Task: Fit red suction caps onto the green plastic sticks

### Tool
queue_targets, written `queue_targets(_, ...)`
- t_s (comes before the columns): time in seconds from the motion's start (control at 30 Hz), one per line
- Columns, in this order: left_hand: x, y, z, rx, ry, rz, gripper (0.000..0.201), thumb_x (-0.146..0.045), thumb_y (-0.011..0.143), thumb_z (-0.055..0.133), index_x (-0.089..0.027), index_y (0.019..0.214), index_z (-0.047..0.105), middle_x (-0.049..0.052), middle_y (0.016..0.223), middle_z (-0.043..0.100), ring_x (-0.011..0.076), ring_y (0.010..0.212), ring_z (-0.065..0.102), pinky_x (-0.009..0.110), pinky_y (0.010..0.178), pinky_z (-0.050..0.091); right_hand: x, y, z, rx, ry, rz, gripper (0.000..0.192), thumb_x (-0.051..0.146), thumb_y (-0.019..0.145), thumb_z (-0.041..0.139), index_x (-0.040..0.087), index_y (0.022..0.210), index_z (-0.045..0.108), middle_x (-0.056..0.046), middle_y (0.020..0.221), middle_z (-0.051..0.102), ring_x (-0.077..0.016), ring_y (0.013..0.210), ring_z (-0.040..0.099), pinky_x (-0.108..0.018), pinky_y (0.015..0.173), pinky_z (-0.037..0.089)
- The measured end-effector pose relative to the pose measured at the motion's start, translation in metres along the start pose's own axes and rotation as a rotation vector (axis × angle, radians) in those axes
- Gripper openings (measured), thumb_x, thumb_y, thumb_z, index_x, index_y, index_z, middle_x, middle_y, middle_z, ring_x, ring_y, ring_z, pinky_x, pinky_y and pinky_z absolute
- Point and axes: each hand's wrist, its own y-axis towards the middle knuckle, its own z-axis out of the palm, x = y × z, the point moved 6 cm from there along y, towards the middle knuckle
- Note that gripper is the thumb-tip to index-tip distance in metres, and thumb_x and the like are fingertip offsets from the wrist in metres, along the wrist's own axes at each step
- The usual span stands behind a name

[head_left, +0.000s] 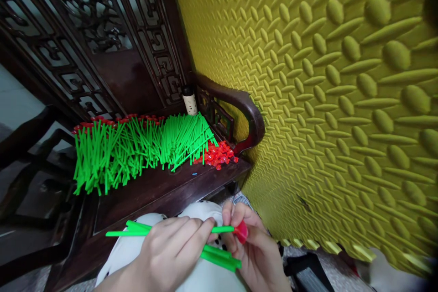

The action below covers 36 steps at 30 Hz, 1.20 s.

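Note:
My left hand [169, 248] grips a bundle of green plastic sticks [130, 229] that juts out to the left, and pinches one stick [224, 229] pointing right. My right hand [255, 248] pinches a small red cap [241, 231] at that stick's right tip. More green sticks [222, 258] lie under my fingers. Both hands hover over a white cloth [201, 278] on my lap, at the front edge of a dark wooden bench [153, 189].
A long heap of green sticks, some red-capped [137, 150], lies on the bench seat, with a pile of loose red caps [217, 154] at its right end. A small cylinder [189, 100] stands by the curved armrest [251, 118]. A yellow padded wall [325, 100] rises on the right.

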Motion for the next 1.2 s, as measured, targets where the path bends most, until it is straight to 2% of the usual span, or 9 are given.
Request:
queue_targets(0.1,0.001,-0.001,0.002,0.032,-0.020,-0.008,0.020,-0.009,0.092,0.050,-0.007,0.111,0.056,0.000,0.067,0.062,0.0108,0.057,0.057,0.024,0.051,0.040,-0.006,0.000,-0.001,0.008,0.055,0.011,0.003,0.018,0.078,0.065,0.015,0.077,0.065,0.000,0.083,0.059,-0.0043,0.052,0.059,-0.012,0.047,0.045)
queue_targets(0.33,0.000,-0.004,0.002,0.053,-0.100,0.006,0.022,-0.010,0.095,0.043,-0.008,0.113,0.055,0.000,0.068,0.062,0.0106,0.057,0.057,0.024,0.052,0.041,-0.014,-0.001,0.000,0.000,0.099,0.021,0.010,0.024,0.076,0.067,0.017,0.075,0.059,0.000,0.081,0.059,-0.0013,0.042,0.049,-0.012,0.041,0.040)
queue_targets(0.53,0.000,-0.005,0.006,0.082,-0.115,0.025,0.022,-0.014,0.095,0.044,-0.006,0.112,0.055,0.000,0.065,0.059,0.0122,0.054,0.054,0.028,0.047,0.037,-0.017,-0.002,-0.001,0.001,0.155,0.083,0.014,0.021,0.074,0.069,0.018,0.074,0.055,0.002,0.073,0.062,-0.0019,0.042,0.051,-0.011,0.043,0.041)
queue_targets(0.67,0.000,-0.006,0.009,0.112,-0.140,0.010,0.023,-0.015,0.097,0.039,-0.008,0.112,0.055,-0.001,0.065,0.057,0.0123,0.054,0.053,0.028,0.048,0.036,-0.016,-0.003,-0.005,-0.018,0.175,0.076,0.018,0.018,0.072,0.072,0.020,0.075,0.054,0.006,0.071,0.058,-0.0017,0.045,0.049,-0.011,0.048,0.044)
queue_targets(0.8,-0.001,-0.004,0.007,0.111,-0.125,-0.012,0.021,-0.017,0.097,0.041,-0.009,0.108,0.057,-0.001,0.063,0.054,0.0130,0.052,0.051,0.029,0.047,0.033,-0.014,-0.001,-0.007,-0.053,0.155,0.051,0.017,0.016,0.071,0.073,0.020,0.074,0.057,0.006,0.069,0.057,-0.0026,0.048,0.049,-0.011,0.052,0.046)
queue_targets(0.97,0.000,-0.002,0.005,0.117,-0.107,-0.032,0.020,-0.011,0.095,0.042,-0.010,0.110,0.055,-0.002,0.065,0.056,0.0123,0.055,0.053,0.028,0.050,0.036,-0.012,0.002,-0.007,-0.039,0.158,0.045,0.012,0.017,0.071,0.076,0.019,0.072,0.065,0.002,0.071,0.066,-0.0006,0.044,0.049,-0.006,0.043,0.040)
queue_targets(1.2,0.003,-0.005,0.006,0.135,-0.079,-0.055,0.025,-0.010,0.095,0.036,-0.013,0.112,0.054,-0.002,0.063,0.056,0.0118,0.055,0.052,0.027,0.050,0.035,-0.013,0.002,-0.006,-0.006,0.143,0.071,0.018,0.015,0.062,0.081,0.019,0.068,0.065,0.003,0.072,0.065,-0.0012,0.045,0.051,-0.008,0.044,0.044)
